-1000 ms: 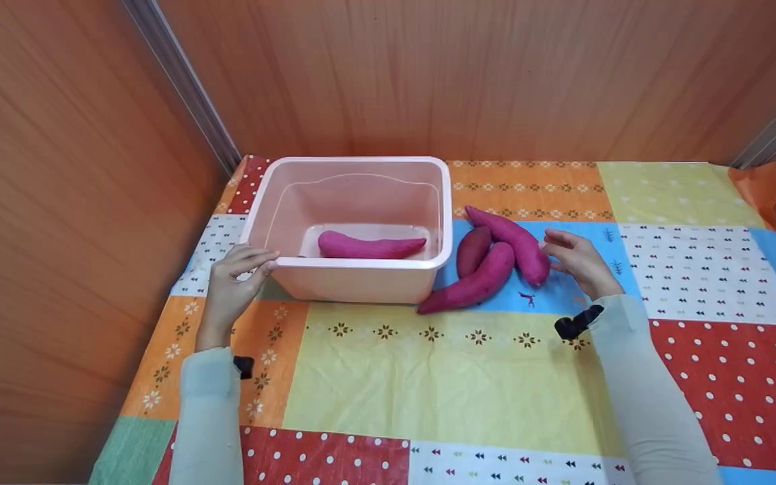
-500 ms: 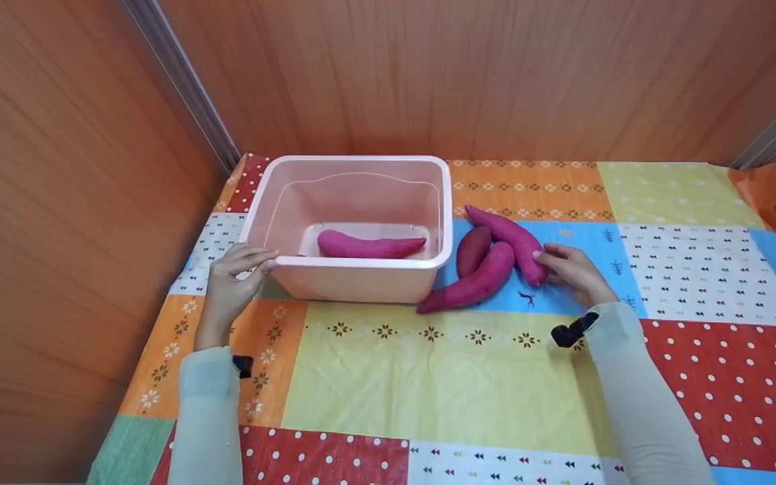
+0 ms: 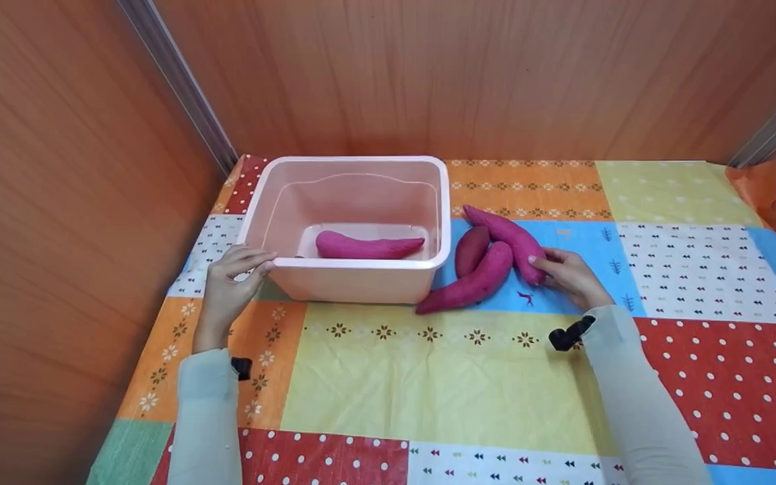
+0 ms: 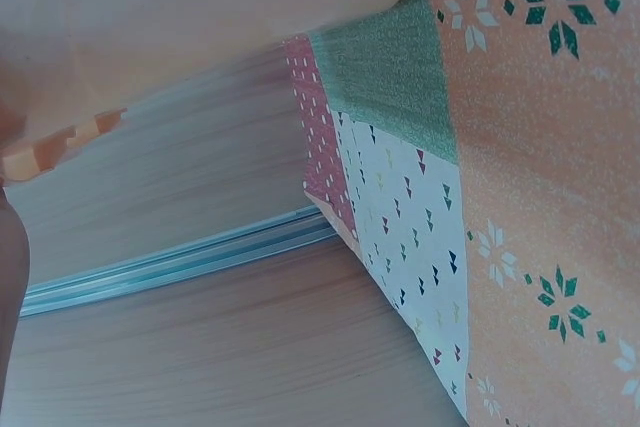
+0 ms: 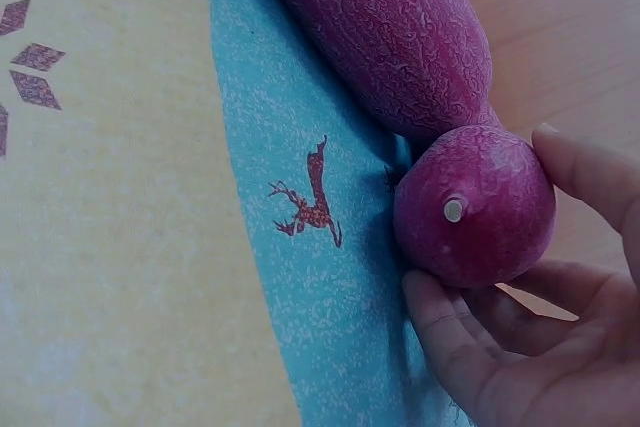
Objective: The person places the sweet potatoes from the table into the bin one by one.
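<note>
Pinching the near end of the outer sweet potato (image 3: 508, 234), the right hand (image 3: 570, 275) sets its thumb on one side and its curled fingers (image 5: 440, 322) on the other, parted only as wide as the root itself; the right-wrist view shows that rounded end, with a small pale tip, between them. The outer sweet potato lies on a blue patch of the patchwork cloth (image 3: 448, 384) covering the surface, to the right of the pink bin (image 3: 354, 284). Beside it are a short dark sweet potato (image 3: 472, 252) and, nearer the person, a curved sweet potato (image 3: 472, 286) whose thin end points toward the bin's near right corner. Inside the bin, an inner sweet potato (image 3: 369, 246) lies on the floor, thick end to the left. At the bin's near left corner, the left hand (image 3: 230, 286) grips the rim between thumb and bent fingers. Pale sleeves (image 3: 637, 391) cover both forearms, and wooden panels (image 3: 462, 81) stand behind the cloth.
</note>
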Demonstrator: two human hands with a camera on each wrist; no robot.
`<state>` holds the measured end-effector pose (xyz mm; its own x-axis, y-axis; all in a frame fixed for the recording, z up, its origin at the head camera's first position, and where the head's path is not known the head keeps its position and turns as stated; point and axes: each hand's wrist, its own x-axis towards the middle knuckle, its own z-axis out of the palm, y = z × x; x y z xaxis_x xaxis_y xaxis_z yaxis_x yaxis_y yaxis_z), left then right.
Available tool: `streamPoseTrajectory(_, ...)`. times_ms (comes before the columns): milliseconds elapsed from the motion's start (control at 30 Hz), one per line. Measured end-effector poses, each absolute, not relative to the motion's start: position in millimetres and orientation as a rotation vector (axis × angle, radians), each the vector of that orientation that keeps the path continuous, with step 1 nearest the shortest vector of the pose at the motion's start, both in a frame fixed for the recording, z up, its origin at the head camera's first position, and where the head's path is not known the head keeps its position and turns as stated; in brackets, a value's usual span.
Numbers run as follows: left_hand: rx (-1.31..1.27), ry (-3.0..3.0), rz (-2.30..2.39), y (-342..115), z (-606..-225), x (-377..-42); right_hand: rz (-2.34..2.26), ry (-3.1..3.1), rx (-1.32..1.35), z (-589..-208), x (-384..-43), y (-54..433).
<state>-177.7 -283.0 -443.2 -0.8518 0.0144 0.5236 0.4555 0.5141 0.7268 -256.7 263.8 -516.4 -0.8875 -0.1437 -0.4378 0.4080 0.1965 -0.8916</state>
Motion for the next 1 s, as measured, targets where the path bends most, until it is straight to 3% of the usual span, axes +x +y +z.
streamPoseTrajectory(600, -0.245, -2.381, -1.322, -283.2, -441.7, -172.4, -1.734, 2.074, 0.312, -516.5, -259.0, 257.9)
streamPoseTrajectory(1000, -0.314, -2.342, -1.310, -281.9, -443.3, -176.0, -1.787, 2.021, 0.331, -515.3, -257.4, 261.4)
